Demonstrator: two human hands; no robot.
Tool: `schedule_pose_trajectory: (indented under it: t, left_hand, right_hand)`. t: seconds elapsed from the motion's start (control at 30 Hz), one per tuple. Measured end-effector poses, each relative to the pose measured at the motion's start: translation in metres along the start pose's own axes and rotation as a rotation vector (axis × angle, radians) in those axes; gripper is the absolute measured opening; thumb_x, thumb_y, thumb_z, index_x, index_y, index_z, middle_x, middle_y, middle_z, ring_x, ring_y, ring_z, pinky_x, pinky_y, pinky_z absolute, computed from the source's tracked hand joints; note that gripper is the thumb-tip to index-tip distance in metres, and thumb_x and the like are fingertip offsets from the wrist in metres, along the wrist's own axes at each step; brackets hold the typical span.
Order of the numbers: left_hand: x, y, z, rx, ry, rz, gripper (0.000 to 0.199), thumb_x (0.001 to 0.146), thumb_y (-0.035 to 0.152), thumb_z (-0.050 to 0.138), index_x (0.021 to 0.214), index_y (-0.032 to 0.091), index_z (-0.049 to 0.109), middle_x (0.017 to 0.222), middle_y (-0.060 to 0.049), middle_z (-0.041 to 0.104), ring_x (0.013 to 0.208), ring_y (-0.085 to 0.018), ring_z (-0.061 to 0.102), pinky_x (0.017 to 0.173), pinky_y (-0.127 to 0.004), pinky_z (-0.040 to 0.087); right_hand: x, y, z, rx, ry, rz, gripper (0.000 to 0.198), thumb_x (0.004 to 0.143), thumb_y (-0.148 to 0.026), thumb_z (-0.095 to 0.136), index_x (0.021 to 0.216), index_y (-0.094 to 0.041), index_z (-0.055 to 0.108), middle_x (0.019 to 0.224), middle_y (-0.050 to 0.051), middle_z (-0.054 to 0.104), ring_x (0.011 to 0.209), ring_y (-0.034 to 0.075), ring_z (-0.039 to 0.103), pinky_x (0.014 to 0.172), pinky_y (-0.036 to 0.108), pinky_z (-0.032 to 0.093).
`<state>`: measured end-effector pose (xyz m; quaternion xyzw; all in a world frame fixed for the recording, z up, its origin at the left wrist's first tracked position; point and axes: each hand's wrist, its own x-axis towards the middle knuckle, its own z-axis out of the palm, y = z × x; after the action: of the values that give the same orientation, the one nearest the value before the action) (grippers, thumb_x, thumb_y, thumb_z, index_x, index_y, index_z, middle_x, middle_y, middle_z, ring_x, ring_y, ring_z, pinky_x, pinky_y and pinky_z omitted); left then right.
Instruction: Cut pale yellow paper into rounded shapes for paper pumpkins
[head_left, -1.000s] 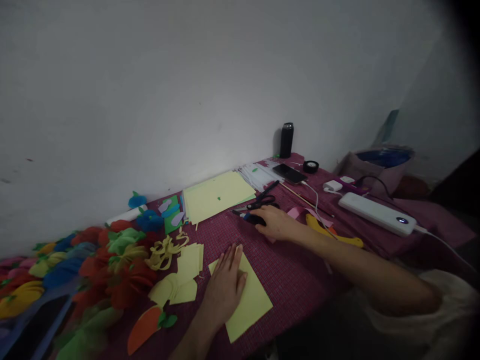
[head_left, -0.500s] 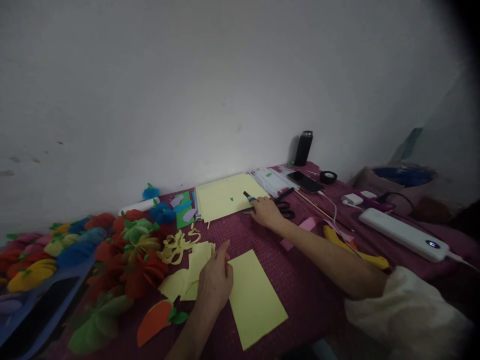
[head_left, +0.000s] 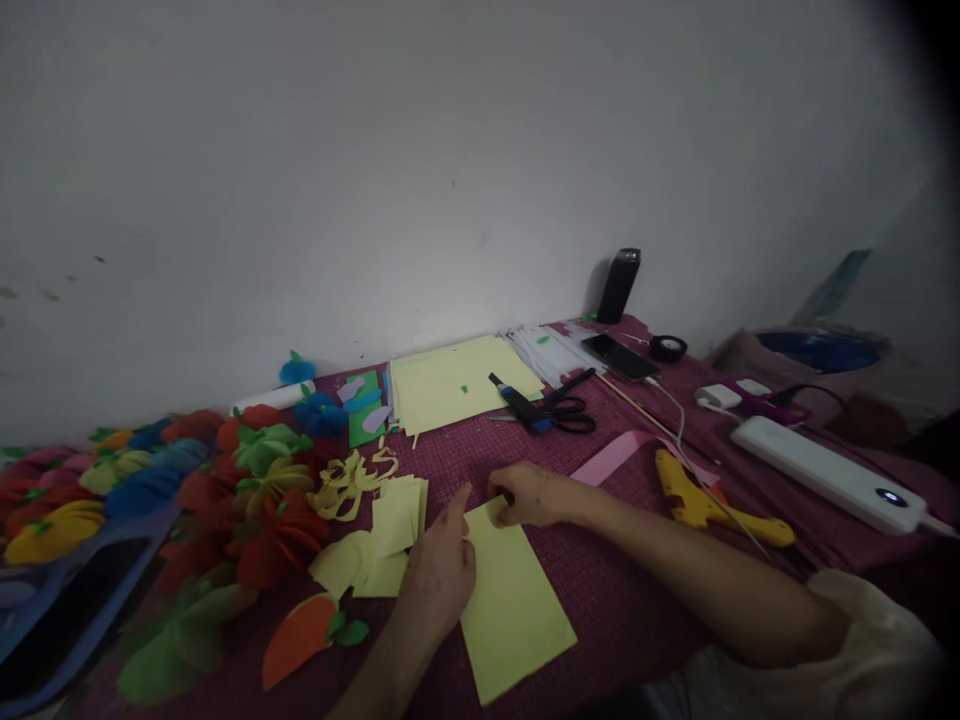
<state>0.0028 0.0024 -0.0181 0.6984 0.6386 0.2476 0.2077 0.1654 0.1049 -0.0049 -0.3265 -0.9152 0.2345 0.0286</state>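
Note:
A light yellow paper sheet (head_left: 517, 620) lies on the table in front of me. My right hand (head_left: 532, 495) has its fingers curled at the far edge of this sheet, pinching the paper there. Along the left edge rests my left hand (head_left: 441, 570), index finger stretched out and the palm down, touching the sheet. Cut yellow paper pieces (head_left: 394, 515) are just left of that hand. Beyond my hands are a box cutter (head_left: 519, 405) and black-handled scissors (head_left: 574, 412), the cutter partly over the scissors.
Several colourful paper pumpkins (head_left: 277, 535) crowd the left side. Yellow paper strips (head_left: 352, 485) and a stack of yellow sheets (head_left: 457, 385) lie farther back. On the right are a yellow glue gun (head_left: 686, 495), a phone (head_left: 619, 357), a white power bank (head_left: 825, 470) and a black bottle (head_left: 620, 287).
My right hand has let go of the box cutter beside the scissors and come back to the far edge of the yellow sheet. My left hand has stayed nearly in place.

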Motion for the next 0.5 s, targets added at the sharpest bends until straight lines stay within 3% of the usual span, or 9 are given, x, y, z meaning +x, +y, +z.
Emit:
schedule_pose_trajectory:
  t: [0.1, 0.2, 0.37, 0.5]
  left_hand:
    - [-0.001, -0.001, 0.0, -0.03, 0.022, 0.02, 0.059, 0.069, 0.005, 0.035, 0.127, 0.02, 0.032, 0.083, -0.005, 0.057, 0.077, -0.019, 0.055, 0.07, -0.031, 0.039]
    - [-0.002, 0.0, -0.004, -0.07, 0.102, 0.0, 0.059, 0.071, 0.006, 0.036, 0.127, 0.023, 0.031, 0.088, -0.004, 0.057, 0.072, -0.017, 0.055, 0.065, -0.028, 0.04]
    - [0.0, 0.006, -0.013, -0.258, 0.296, -0.06, 0.053, 0.075, 0.013, 0.039, 0.126, 0.023, 0.031, 0.095, -0.005, 0.057, 0.073, -0.015, 0.055, 0.059, -0.025, 0.042]
    - [0.001, 0.007, -0.01, -0.334, 0.305, -0.079, 0.05, 0.075, 0.016, 0.042, 0.124, 0.021, 0.034, 0.096, -0.007, 0.056, 0.076, -0.017, 0.056, 0.058, -0.025, 0.043]
  right_hand:
    - [-0.001, 0.004, 0.001, 0.054, 0.002, -0.015, 0.016, 0.068, -0.03, 0.058, 0.072, -0.016, 0.064, 0.062, -0.001, 0.06, 0.054, 0.01, 0.05, 0.047, 0.019, 0.028]
    - [-0.004, 0.006, -0.004, 0.095, 0.043, -0.003, 0.019, 0.069, -0.033, 0.057, 0.067, -0.016, 0.064, 0.057, -0.002, 0.058, 0.052, 0.009, 0.047, 0.046, 0.019, 0.027]
    - [-0.008, 0.031, -0.034, 0.112, 0.205, 0.104, 0.031, 0.078, -0.039, 0.046, 0.069, -0.016, 0.064, 0.058, -0.001, 0.056, 0.051, 0.01, 0.044, 0.046, 0.021, 0.025]
    - [-0.013, 0.056, -0.059, 0.098, 0.314, 0.206, 0.033, 0.077, -0.041, 0.046, 0.062, -0.015, 0.061, 0.053, 0.0, 0.051, 0.048, 0.011, 0.041, 0.045, 0.022, 0.023]
